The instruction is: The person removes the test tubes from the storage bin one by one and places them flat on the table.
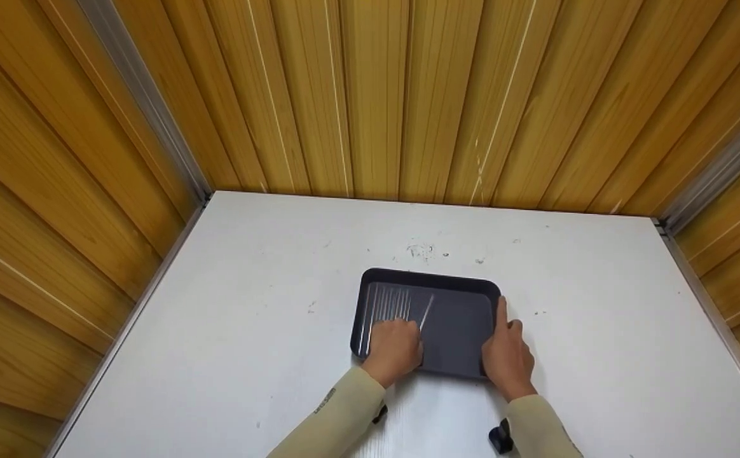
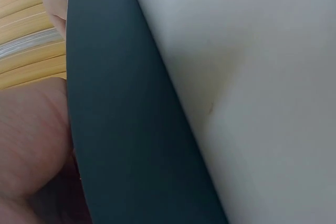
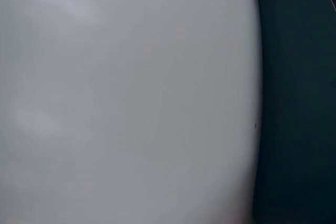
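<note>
A dark rectangular tray (image 1: 456,324) lies on the white table. Several thin clear sticks (image 1: 390,302) lie side by side in its left part, partly covered by my left hand (image 1: 395,346). That hand is curled over the tray's near left side. One separate clear stick (image 1: 428,310) slants out beside its fingers; its lower end is hidden in the hand. My right hand (image 1: 510,359) grips the tray's right side, the index finger lying along the rim. In both wrist views the tray's outer wall (image 2: 121,98) fills much of the picture and hides most of the fingers.
The white tabletop (image 1: 249,286) surrounds the tray and bears dark scuff marks beyond it. Yellow wood-look panel walls (image 1: 376,95) stand at the back and both sides, with grey metal strips (image 1: 147,102) in the corners. Small black devices (image 1: 501,437) sit at the wrists.
</note>
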A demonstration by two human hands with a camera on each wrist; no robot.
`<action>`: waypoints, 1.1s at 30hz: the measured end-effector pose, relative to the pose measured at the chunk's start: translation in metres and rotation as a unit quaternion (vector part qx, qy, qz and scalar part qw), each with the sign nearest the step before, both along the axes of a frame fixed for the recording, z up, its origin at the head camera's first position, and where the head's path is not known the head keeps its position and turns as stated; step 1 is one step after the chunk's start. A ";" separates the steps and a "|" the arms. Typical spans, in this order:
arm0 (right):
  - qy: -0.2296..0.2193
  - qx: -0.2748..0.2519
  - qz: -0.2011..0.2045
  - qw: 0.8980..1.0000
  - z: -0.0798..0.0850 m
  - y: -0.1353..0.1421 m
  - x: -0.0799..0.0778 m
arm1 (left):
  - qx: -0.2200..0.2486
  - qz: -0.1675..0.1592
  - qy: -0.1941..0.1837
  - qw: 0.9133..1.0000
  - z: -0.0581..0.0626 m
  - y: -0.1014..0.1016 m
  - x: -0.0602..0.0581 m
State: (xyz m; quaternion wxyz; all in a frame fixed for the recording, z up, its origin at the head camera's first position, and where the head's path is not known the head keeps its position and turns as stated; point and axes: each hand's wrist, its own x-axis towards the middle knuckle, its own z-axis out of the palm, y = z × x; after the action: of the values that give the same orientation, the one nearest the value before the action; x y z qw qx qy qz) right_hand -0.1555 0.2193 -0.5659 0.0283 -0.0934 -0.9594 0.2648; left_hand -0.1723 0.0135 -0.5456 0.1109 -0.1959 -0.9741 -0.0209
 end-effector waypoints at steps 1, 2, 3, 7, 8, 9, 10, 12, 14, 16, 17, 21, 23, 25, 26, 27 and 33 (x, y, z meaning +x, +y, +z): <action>0.002 0.000 -0.001 1.000 0.000 0.000 0.000 | 0.003 -0.002 0.003 1.000 0.000 0.000 0.000; 0.003 0.000 -0.001 1.000 0.000 0.000 0.000 | 0.008 -0.003 0.005 1.000 0.000 0.000 0.000; 0.004 0.000 -0.001 1.000 -0.001 0.000 0.000 | 0.012 -0.003 0.007 1.000 0.000 0.000 0.000; 0.010 0.003 -0.001 1.000 -0.001 0.000 0.000 | 0.029 -0.005 0.014 0.999 0.000 0.000 0.001; 0.011 0.005 -0.001 1.000 -0.001 0.000 0.000 | 0.031 -0.005 0.016 0.999 0.001 0.000 0.001; 0.013 0.006 -0.001 1.000 -0.001 -0.001 0.001 | 0.035 -0.005 0.019 0.999 0.001 0.000 0.001; 0.015 0.008 -0.001 1.000 -0.001 -0.001 0.001 | 0.038 -0.005 0.022 0.999 0.001 0.000 0.001; 0.018 0.009 -0.001 1.000 -0.001 -0.001 0.001 | 0.041 -0.005 0.028 0.999 0.003 0.000 0.002; 0.018 0.009 -0.001 1.000 -0.001 -0.001 0.001 | 0.043 -0.005 0.032 0.999 0.004 0.000 0.002; 0.017 0.008 -0.001 1.000 -0.001 -0.001 0.001 | 0.046 -0.004 0.033 0.998 0.005 0.000 0.003; 0.016 0.008 0.000 1.000 0.000 -0.001 0.001 | 0.045 -0.003 0.032 0.998 0.006 -0.001 0.003; 0.014 0.008 0.002 1.000 0.000 -0.001 0.001 | 0.046 0.000 0.030 0.999 0.008 -0.002 0.003; 0.014 0.007 0.002 1.000 0.000 -0.001 0.001 | 0.052 -0.003 0.030 0.998 0.009 -0.002 0.004; 0.013 0.005 0.002 1.000 0.001 0.000 0.001 | 0.060 -0.006 0.034 0.998 0.009 -0.003 0.004; 0.012 0.004 0.002 1.000 0.001 0.000 0.001 | 0.065 -0.009 0.035 0.997 0.010 -0.004 0.005; 0.011 0.003 0.001 1.000 0.001 0.000 0.001 | 0.070 -0.011 0.035 0.997 0.011 -0.004 0.005; 0.007 0.005 -0.002 1.000 0.000 0.000 0.000 | 0.080 -0.016 0.038 0.996 0.015 -0.007 0.005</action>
State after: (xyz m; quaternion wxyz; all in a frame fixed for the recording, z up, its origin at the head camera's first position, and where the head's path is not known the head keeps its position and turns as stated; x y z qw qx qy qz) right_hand -0.1556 0.2194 -0.5662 0.0359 -0.0929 -0.9603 0.2607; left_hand -0.1675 0.0061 -0.5304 0.1631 -0.2031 -0.9609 -0.0935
